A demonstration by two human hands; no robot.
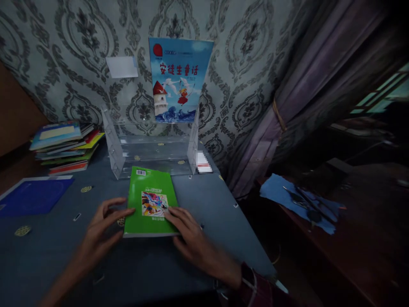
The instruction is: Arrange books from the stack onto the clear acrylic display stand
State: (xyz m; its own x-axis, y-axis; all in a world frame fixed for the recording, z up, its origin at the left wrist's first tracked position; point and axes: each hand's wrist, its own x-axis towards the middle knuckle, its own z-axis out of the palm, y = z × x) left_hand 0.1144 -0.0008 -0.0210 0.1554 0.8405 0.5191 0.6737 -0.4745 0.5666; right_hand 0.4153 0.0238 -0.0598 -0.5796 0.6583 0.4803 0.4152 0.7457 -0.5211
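Observation:
A green book (134,221) with a colourful picture and a barcode on its cover lies on the table, its print upside down to me. My left hand (104,221) is at its left edge, index fingertip on the cover and thumb by the near corner. On the other side my right hand (188,230) rests its fingers over the cover's right edge, thumb at the near right corner. Behind the book stands a clear acrylic rack (113,151) with tiers. A blue picture book (179,81) stands upright at the rack's top right.
A stack of books (67,145) sits at the back left, with a blue folder (35,196) before it. A white card (122,67) shows above the rack. To the right are a tied curtain (271,115) and a blue cloth (277,192) bearing tools on a lower surface.

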